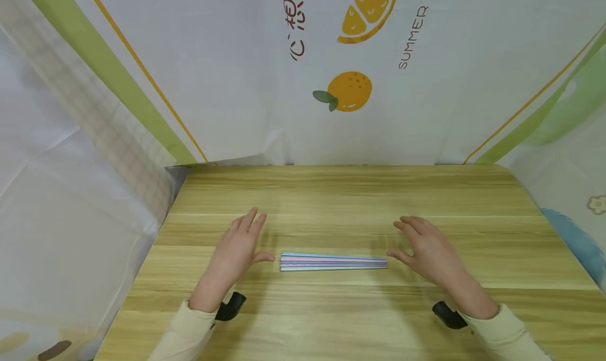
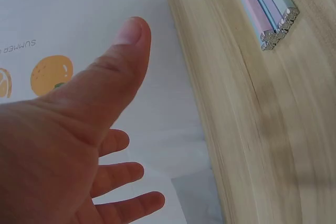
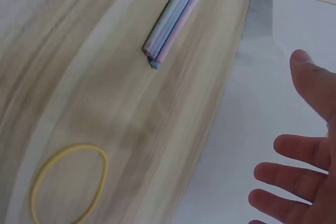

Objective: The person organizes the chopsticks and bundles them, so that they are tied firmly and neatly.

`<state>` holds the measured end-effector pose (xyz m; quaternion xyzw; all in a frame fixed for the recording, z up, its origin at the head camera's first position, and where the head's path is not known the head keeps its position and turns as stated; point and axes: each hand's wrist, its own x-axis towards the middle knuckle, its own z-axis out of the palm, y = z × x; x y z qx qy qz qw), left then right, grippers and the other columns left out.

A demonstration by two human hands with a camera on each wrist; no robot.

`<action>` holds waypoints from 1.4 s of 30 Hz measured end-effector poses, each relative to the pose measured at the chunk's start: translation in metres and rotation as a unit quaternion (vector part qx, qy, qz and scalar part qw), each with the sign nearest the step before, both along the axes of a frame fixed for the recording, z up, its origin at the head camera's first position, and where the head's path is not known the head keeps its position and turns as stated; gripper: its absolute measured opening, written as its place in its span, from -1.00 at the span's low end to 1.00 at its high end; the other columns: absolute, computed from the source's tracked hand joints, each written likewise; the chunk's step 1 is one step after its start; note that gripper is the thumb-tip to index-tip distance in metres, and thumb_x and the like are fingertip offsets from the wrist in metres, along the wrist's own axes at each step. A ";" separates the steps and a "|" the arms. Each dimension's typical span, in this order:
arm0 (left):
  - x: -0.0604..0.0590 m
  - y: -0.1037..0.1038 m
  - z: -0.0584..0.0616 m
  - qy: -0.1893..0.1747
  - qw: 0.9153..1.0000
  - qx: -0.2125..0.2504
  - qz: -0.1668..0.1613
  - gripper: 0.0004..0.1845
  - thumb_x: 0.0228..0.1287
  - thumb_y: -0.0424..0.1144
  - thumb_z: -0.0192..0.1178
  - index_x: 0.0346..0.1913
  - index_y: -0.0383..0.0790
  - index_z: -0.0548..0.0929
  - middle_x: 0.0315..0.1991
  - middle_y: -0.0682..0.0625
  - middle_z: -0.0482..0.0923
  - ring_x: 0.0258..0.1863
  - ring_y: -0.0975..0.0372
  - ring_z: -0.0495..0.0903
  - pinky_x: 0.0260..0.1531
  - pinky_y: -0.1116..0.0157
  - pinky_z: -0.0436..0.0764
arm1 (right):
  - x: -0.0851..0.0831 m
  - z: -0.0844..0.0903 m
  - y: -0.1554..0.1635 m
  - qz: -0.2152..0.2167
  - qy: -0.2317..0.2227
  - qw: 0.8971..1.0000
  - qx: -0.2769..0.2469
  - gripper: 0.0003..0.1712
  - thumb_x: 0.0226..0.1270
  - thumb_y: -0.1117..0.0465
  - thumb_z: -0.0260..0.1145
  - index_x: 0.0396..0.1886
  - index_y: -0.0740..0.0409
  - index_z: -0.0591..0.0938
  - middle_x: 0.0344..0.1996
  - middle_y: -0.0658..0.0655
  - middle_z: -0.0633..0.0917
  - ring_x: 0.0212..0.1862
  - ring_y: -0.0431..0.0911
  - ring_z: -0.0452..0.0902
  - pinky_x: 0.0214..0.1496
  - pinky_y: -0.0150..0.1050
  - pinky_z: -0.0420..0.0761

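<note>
Overhead, a bundle of pastel sticks [image 1: 333, 262] lay flat on the wooden table [image 1: 341, 192], between the left hand [image 1: 239, 245] and right hand [image 1: 428, 248], both spread and holding nothing. At the left wrist, relaxed fingers [image 2: 123, 174] hung apart from the sticks' ends [image 2: 278, 27]. At the right wrist, a yellow rubber band [image 3: 68, 182] lay near the sticks [image 3: 176, 17].
</note>
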<state>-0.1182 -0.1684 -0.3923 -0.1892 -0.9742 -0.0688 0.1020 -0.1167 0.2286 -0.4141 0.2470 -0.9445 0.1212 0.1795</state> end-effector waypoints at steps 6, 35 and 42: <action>0.000 0.003 -0.003 -0.006 1.000 0.003 0.000 0.03 -0.27 0.12 0.49 0.31 -0.34 0.37 0.31 -0.33 0.31 0.13 -0.23 0.44 0.00 -0.07 0.53 | 0.000 -0.008 -0.002 0.016 0.010 1.000 -0.005 -0.25 -0.14 -0.01 0.58 0.02 0.34 0.58 -0.01 0.32 0.61 0.05 0.21 0.52 0.03 0.11 0.52; 0.001 0.013 -0.024 -0.053 0.998 0.024 -0.009 0.02 -0.27 0.11 0.46 0.30 -0.37 0.38 0.30 -0.35 0.32 0.17 -0.23 0.40 0.12 -0.08 0.45 | 0.002 -0.028 -0.016 0.045 -0.006 0.999 0.006 -0.32 -0.26 0.21 0.64 -0.05 0.33 0.61 -0.08 0.31 0.64 -0.02 0.18 0.56 0.01 0.04 0.56; 0.001 0.016 -0.030 -0.072 0.997 0.029 -0.011 0.01 -0.25 0.09 0.46 0.31 -0.36 0.36 0.30 -0.33 0.32 0.21 -0.21 0.38 0.12 -0.08 0.45 | 0.002 -0.036 -0.020 0.056 -0.009 0.998 0.007 -0.36 -0.25 0.26 0.63 -0.07 0.33 0.62 -0.10 0.28 0.66 -0.03 0.15 0.57 -0.02 0.00 0.58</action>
